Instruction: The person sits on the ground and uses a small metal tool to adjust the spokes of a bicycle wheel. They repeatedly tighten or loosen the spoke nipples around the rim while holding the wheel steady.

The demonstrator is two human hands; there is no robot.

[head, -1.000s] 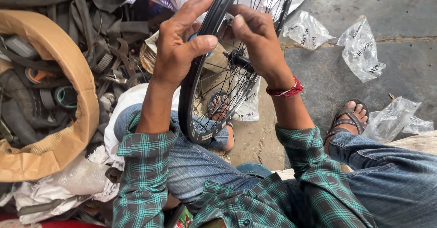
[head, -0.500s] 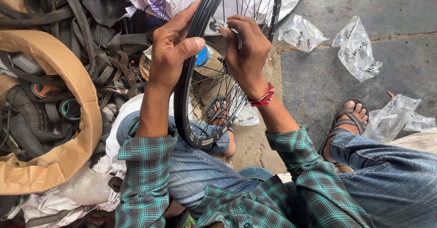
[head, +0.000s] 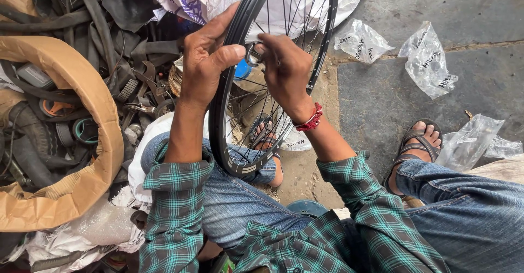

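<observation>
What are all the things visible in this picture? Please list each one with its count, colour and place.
bicycle wheel rim: one, black with thin metal spokes, upright at centre, resting on the person's lap
small metal tool: one, silvery, at the rim between both hands
clear plastic bags: about four, transparent, on the grey floor at right
cardboard box: one, brown, at left, holding dark rubber tubes and bike parts
white sack: one, white, behind the wheel at top
sandals: two, dark, on the feet
red thread bracelet: one, on the right wrist
left hand: grips the rim from the left
right hand: pinches the tool at the rim
</observation>
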